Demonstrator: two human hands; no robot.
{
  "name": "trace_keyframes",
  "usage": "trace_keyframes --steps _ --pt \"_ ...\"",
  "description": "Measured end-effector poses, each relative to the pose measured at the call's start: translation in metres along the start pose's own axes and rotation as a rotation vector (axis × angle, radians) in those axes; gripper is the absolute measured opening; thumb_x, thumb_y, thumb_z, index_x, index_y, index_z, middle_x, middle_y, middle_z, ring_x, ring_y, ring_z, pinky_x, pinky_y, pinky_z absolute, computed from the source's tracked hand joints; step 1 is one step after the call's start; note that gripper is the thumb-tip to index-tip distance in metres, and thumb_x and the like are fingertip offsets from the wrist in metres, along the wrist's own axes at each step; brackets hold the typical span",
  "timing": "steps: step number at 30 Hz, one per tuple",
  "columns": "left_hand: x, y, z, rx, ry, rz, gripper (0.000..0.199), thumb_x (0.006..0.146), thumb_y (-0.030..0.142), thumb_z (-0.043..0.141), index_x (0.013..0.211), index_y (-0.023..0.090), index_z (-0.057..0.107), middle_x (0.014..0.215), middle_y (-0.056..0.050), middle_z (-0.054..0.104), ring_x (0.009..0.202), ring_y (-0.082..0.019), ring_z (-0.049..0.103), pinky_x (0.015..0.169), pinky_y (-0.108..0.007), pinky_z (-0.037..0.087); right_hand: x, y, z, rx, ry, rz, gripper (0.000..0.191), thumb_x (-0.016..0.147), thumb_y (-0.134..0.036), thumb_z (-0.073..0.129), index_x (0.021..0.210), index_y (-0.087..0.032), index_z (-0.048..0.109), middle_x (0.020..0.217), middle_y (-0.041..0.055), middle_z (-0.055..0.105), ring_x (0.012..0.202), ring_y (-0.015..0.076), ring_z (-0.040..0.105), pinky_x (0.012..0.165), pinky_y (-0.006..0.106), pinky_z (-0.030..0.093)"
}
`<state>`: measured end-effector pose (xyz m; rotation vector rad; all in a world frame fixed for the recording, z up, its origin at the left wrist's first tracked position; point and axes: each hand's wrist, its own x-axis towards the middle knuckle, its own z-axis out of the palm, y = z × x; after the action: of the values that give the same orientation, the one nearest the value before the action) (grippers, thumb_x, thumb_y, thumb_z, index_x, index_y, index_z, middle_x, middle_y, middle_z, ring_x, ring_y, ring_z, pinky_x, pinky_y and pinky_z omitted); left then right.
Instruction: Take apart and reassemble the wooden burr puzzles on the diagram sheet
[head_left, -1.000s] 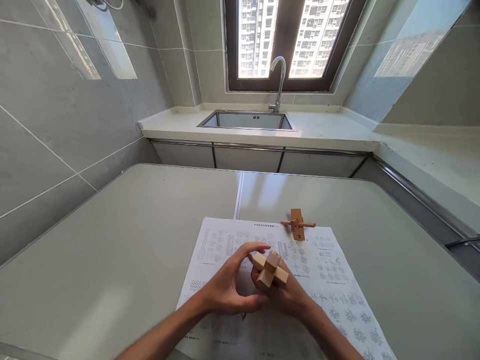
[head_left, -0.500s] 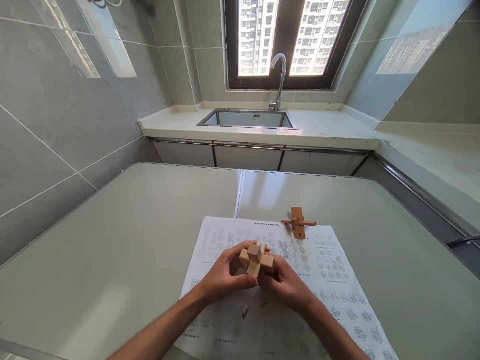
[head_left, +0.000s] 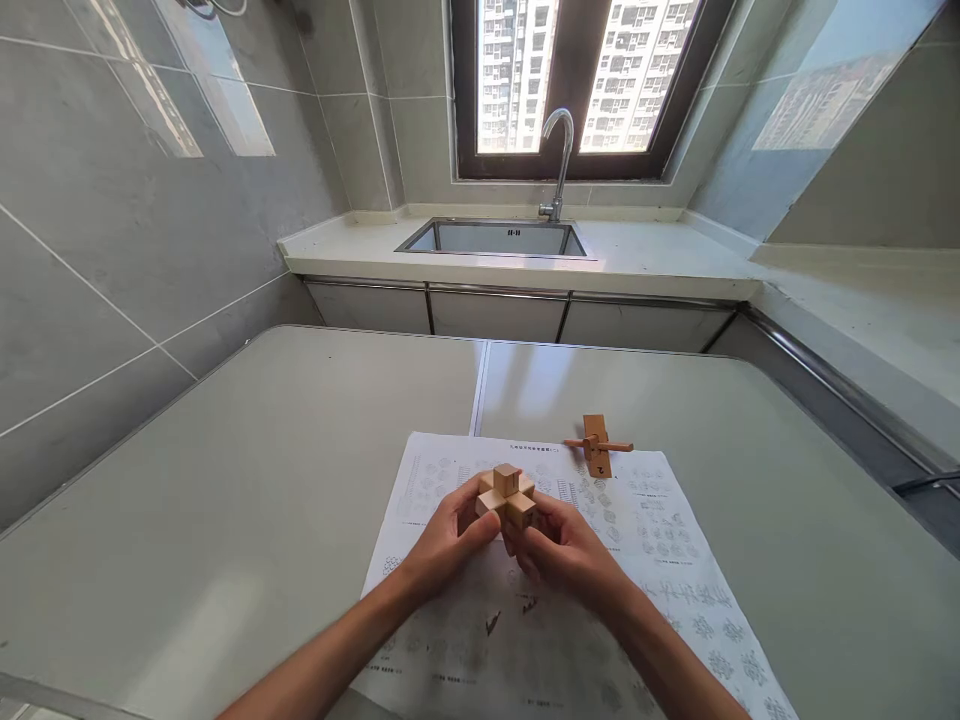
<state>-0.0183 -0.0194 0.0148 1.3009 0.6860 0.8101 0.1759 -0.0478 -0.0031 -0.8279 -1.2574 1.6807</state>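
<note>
Pale wood, cut in short square blocks that cross one another, makes up the puzzle (head_left: 508,495) near the centre of the frame, just below the middle. Half a second ago it sat a little lower and was tipped differently; now it is slightly higher in the frame, with one block pointing up. A second ago the left hand (head_left: 444,545) curved open beside it, while the right hand (head_left: 564,552) held it; now both hands have it. The left grip is narrow, its thumb pressed to the near left side of the blocks. The right hand's fingers close on the lower right side; their exact contact underneath is hidden. Below lies a printed sheet (head_left: 442,650), at lower centre. The brown wooden piece (head_left: 598,458) at the sheet's top edge, right of centre, has stayed put.
</note>
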Motion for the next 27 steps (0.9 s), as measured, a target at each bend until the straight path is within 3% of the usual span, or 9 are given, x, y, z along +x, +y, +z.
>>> trace_keyframes --steps 4,9,14,17,21,27 --pt "-0.001 0.002 0.004 0.008 0.071 0.056 0.082 0.077 0.064 0.086 0.141 0.022 0.058 0.147 -0.016 0.061 0.14 -0.038 0.055 0.119 -0.048 0.041 0.003 0.003 0.002 -0.026 0.138 -0.01 0.03 0.095 -0.047 0.073 0.103 -0.019 0.063 0.078 -0.0019 0.059 0.054 0.0081 0.047 0.052 0.024 0.036" --pt "0.0 0.005 0.008 0.023 0.104 0.014 0.068 0.083 0.047 0.088 0.138 0.022 0.058 0.144 -0.015 0.065 0.14 -0.035 0.057 0.12 -0.048 0.042 0.005 0.005 0.002 -0.057 0.151 -0.005 0.04 0.092 -0.054 0.077 0.105 -0.019 0.063 0.064 -0.0059 0.052 0.051 0.0088 0.044 0.051 0.024 0.035" --pt "0.001 0.004 0.007 -0.022 0.158 0.002 0.062 0.084 0.043 0.087 0.135 0.021 0.059 0.142 -0.015 0.066 0.137 -0.034 0.06 0.118 -0.048 0.044 0.003 0.004 0.0 -0.036 0.227 -0.099 0.037 0.098 -0.054 0.068 0.113 -0.022 0.06 0.087 -0.0004 0.065 0.054 0.0076 0.049 0.055 0.025 0.041" --pt "0.002 0.003 0.008 0.053 0.196 0.0 0.064 0.079 0.037 0.092 0.132 0.022 0.059 0.137 -0.013 0.067 0.131 -0.031 0.063 0.116 -0.046 0.045 0.004 0.006 -0.003 -0.015 0.268 -0.101 0.034 0.104 -0.055 0.057 0.108 -0.021 0.059 0.076 -0.0027 0.062 0.052 0.0086 0.048 0.055 0.025 0.04" --pt "0.001 0.002 0.01 0.132 0.18 0.018 0.066 0.075 0.035 0.094 0.13 0.022 0.06 0.127 -0.01 0.068 0.123 -0.028 0.064 0.112 -0.042 0.047 0.006 0.008 -0.006 -0.014 0.241 -0.06 0.037 0.104 -0.056 0.059 0.097 -0.02 0.06 0.058 -0.007 0.049 0.051 0.0095 0.043 0.054 0.024 0.036" --pt "0.0 0.002 0.004 0.052 0.136 -0.012 0.067 0.075 0.046 0.092 0.13 0.02 0.064 0.125 -0.01 0.066 0.122 -0.029 0.062 0.108 -0.04 0.047 0.004 0.005 -0.01 0.086 0.068 0.03 0.037 0.099 -0.055 0.068 0.105 -0.019 0.063 0.065 -0.0053 0.053 0.057 0.0096 0.045 0.059 0.025 0.036"
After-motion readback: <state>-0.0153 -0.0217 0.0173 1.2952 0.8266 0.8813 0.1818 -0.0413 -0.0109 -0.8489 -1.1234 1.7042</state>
